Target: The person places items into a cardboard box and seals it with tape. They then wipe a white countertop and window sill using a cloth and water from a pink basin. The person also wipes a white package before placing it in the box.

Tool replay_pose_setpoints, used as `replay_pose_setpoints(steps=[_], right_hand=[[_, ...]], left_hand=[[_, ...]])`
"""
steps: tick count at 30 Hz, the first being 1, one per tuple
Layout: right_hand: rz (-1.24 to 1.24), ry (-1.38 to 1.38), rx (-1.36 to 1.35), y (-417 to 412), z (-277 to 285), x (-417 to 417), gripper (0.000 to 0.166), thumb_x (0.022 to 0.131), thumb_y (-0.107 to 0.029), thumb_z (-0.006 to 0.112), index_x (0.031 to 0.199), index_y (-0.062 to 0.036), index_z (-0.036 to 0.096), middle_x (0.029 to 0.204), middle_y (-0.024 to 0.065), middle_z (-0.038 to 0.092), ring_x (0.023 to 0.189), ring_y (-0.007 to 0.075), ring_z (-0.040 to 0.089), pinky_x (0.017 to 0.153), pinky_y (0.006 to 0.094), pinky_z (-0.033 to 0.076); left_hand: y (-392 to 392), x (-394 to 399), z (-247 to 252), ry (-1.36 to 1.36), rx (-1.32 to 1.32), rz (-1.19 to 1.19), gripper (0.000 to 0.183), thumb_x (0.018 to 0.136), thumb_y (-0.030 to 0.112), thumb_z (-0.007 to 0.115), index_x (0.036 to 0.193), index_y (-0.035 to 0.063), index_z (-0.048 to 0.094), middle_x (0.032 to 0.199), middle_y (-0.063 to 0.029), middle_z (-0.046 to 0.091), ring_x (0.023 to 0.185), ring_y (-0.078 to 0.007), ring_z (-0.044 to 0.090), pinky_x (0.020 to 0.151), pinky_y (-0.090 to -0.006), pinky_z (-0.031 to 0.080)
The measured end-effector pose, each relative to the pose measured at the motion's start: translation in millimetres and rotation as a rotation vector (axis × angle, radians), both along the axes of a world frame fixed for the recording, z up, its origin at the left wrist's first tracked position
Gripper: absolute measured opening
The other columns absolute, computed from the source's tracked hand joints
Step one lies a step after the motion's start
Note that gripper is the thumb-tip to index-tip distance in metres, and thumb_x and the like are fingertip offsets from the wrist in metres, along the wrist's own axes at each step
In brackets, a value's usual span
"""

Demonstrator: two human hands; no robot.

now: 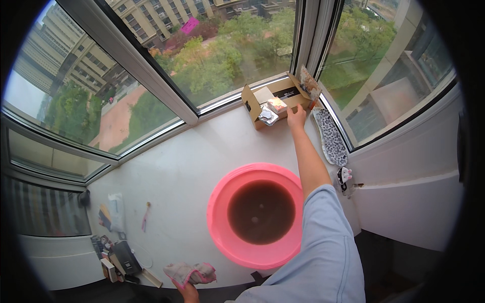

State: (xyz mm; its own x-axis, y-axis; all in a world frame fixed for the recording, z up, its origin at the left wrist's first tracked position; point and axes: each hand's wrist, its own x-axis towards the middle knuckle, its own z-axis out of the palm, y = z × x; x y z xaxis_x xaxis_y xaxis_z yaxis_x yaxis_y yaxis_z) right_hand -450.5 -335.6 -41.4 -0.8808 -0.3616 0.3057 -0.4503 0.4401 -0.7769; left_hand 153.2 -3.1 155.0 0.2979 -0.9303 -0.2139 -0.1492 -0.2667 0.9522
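Observation:
My right hand [296, 116] reaches to the near right edge of an open cardboard box [267, 125] on the windowsill; whether its fingers grip the box cannot be told. Inside the box are a foil-wrapped item [268, 115] and small packages [277, 105]. Low in the view, my left hand [186, 292] holds a crumpled grey cloth with pink edging [191, 273] near the sill's front edge. Between my hands stands a round pink plastic basin [261, 255] with dark brown liquid [261, 212] in it. My right sleeve covers part of its right rim.
A patterned insole-shaped item [330, 136] and a small rabbit-faced object [344, 175] lie right of my arm. Window frames [155, 68] border the sill. At the left are a white packet [116, 212], a pink-handled item [145, 217], a black case [127, 257] and several boxes.

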Motion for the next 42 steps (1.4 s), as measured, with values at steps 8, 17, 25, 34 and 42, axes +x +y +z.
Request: replay_pose_setpoints(steps=[8, 17, 25, 34, 42], right_hand=[[0.518, -0.466, 0.045, 9.6, -1.1, 57.5, 0.023, 0.088, -0.025, 0.063, 0.086, -0.0017, 0.067, 0.071, 0.0026, 0.063, 0.063, 0.0115, 0.058, 0.055, 0.0279, 0.047], [0.529, -0.723, -0.108, 77.5, 106.4, 126.7, 0.041, 0.093, -0.033, 0.057, 0.066, -0.0019, 0.059, 0.065, 0.0067, 0.062, 0.062, 0.0131, 0.058, 0.059, 0.0314, 0.044], [1.570, -1.089, 0.105, 288.5, 190.9, 363.5, 0.038, 0.098, -0.027, 0.053, 0.130, -0.0068, 0.052, 0.112, 0.0102, 0.059, 0.094, 0.0142, 0.056, 0.082, 0.0294, 0.047], [1.141, -1.599, 0.066, 400.6, 172.6, 512.2, 0.052, 0.086, -0.006, 0.064, 0.135, -0.0080, 0.047, 0.123, 0.0064, 0.056, 0.113, 0.0168, 0.053, 0.096, 0.0311, 0.044], [0.937, -0.675, 0.089, 405.7, 144.5, 522.1, 0.046, 0.083, 0.001, 0.060, 0.128, -0.0043, 0.054, 0.121, 0.0137, 0.056, 0.109, 0.0228, 0.055, 0.095, 0.0325, 0.044]], left_hand=[[-2.1, 10.8, -16.8, 0.107, -0.054, -0.003, 0.023, 0.092, 0.017, 0.056, 0.109, 0.0023, 0.053, 0.105, -0.0046, 0.057, 0.096, -0.0161, 0.055, 0.084, -0.0324, 0.046], [28.4, 56.3, -52.1, 0.292, -0.073, -0.044, 0.041, 0.094, 0.023, 0.056, 0.129, 0.0032, 0.046, 0.125, -0.0085, 0.053, 0.115, -0.0197, 0.053, 0.094, -0.0357, 0.047], [48.3, 22.5, 4.4, 0.343, -0.040, -0.324, 0.045, 0.094, 0.021, 0.055, 0.133, 0.0022, 0.043, 0.128, -0.0091, 0.051, 0.117, -0.0190, 0.052, 0.098, -0.0345, 0.044], [71.8, 58.1, -3.0, -0.208, -0.069, -0.647, 0.056, 0.087, 0.014, 0.062, 0.137, 0.0010, 0.040, 0.123, -0.0118, 0.050, 0.118, -0.0259, 0.050, 0.100, -0.0354, 0.042], [65.1, 196.8, -33.0, -0.284, 0.145, -0.940, 0.037, 0.092, 0.020, 0.059, 0.123, 0.0005, 0.056, 0.115, -0.0193, 0.059, 0.099, -0.0284, 0.061, 0.088, -0.0367, 0.048]])
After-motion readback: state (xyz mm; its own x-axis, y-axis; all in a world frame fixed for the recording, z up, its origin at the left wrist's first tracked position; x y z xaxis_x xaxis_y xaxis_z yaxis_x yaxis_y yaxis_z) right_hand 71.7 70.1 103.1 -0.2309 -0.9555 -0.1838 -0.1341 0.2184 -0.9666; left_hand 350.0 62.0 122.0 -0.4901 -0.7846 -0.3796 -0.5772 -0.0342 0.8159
